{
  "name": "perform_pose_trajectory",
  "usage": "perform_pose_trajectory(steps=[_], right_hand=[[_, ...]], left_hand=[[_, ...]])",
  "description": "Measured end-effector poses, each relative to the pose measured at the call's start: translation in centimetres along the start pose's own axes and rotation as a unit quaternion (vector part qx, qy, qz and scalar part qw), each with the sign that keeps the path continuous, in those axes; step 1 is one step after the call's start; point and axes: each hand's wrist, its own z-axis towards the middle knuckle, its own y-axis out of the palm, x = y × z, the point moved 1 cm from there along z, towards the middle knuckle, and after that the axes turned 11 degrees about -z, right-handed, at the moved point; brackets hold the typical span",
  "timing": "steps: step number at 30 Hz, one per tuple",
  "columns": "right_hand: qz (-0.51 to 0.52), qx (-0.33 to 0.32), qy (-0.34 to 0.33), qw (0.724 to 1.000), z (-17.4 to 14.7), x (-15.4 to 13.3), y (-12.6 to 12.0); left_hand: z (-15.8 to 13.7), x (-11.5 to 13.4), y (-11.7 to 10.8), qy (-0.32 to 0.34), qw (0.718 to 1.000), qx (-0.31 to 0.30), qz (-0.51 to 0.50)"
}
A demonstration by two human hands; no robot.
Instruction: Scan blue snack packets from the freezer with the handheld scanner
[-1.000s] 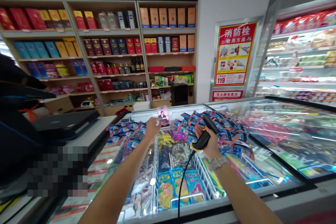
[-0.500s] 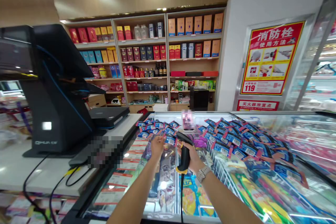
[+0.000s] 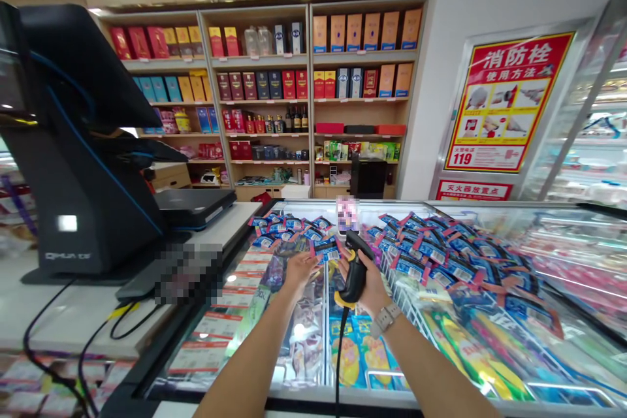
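My right hand [image 3: 373, 287] is wrapped round the grip of a black and yellow barcode scanner [image 3: 353, 274], its cable running down toward me. A blue packet [image 3: 326, 250] with pink ends and a white label lies just left of the scanner's head. The fingers of my left hand [image 3: 300, 271] pinch the packet's left end. Many similar blue packets [image 3: 434, 249] are heaped on the freezer's glass top to the right. A smaller group of blue packets [image 3: 289, 225] lies beyond my left hand.
Under both hands is a chest freezer [image 3: 313, 398] with frozen packs showing through its glass. A black checkout terminal [image 3: 83, 163] and a flat black scale [image 3: 193, 206] stand on the white counter [image 3: 147, 333] at left. Shelves of boxes [image 3: 267, 85] line the back wall.
The blue packet in my left hand has moved right, nearer the scanner. My right hand has tilted the scanner and shifted it slightly right. The view has moved a little.
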Motion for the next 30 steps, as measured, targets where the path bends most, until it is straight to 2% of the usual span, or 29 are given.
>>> perform_pose_trajectory(steps=[4, 7, 9, 12, 15, 17, 26, 28, 30], right_hand=[[-0.041, -0.001, -0.015, 0.999, -0.3, -0.1, 0.1], [-0.159, -0.001, -0.056, 0.986, -0.9, -0.5, 0.1], [-0.262, -0.005, -0.082, 0.962, -1.5, -0.8, 0.2], [-0.389, -0.054, -0.098, 0.914, -2.4, -1.2, 0.6], [-0.464, -0.077, -0.109, 0.876, -3.1, -1.1, 1.1], [-0.484, -0.072, -0.116, 0.865, -3.2, -1.0, 1.2], [-0.485, -0.088, -0.101, 0.864, -3.1, -1.1, 1.0], [-0.457, -0.09, -0.097, 0.88, -3.2, -1.1, 1.2], [-0.397, -0.081, -0.1, 0.909, -3.3, -1.4, 1.3]], left_hand=[[-0.3, 0.1, 0.1, 0.013, 1.0, 0.027, 0.007], [-0.4, 0.3, -0.3, 0.04, 0.998, 0.052, -0.005], [-0.4, 0.7, -0.8, 0.054, 0.996, 0.069, -0.008], [-0.3, 1.2, -1.4, 0.073, 0.993, 0.089, -0.009], [-0.2, 1.2, -1.8, 0.076, 0.992, 0.097, -0.021], [-0.1, 1.0, -1.9, 0.07, 0.992, 0.102, -0.028], [0.2, 0.8, -2.1, 0.063, 0.99, 0.112, -0.053], [0.1, 0.9, -2.2, 0.068, 0.99, 0.114, -0.045], [0.1, 0.9, -2.1, 0.077, 0.99, 0.114, -0.032]])
